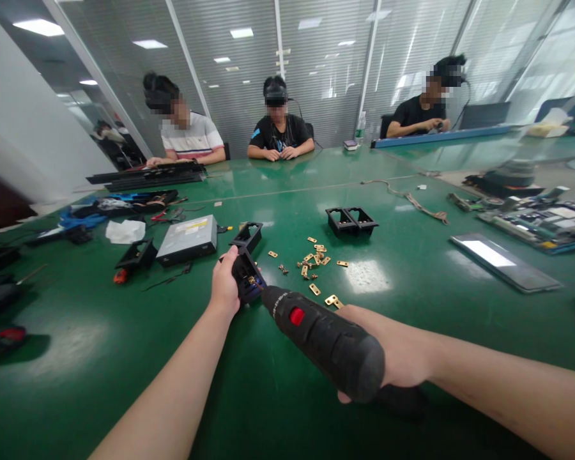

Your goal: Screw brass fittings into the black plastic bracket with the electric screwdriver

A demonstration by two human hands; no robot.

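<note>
My left hand (225,284) is closed round the side of a black plastic frame (246,271), which is tilted up off the green table. Inside the frame shows a bit of brass-coloured metal. In my right hand (388,345) is a black cordless drill (323,335) with a red switch on top. The drill's tip points into the frame's lower right side; whether it touches a screw there I cannot tell. Right of the frame lie several small brass plates (315,289) and small screws (283,269). Just behind it stands another black frame (247,235).
A pair of black frames (352,220) sits further back. An optical drive (189,239) and blue cables (81,220) lie to the left. On the right are a flat grey panel (505,262) and circuit boards (546,220). Several people sit across the green table (148,358).
</note>
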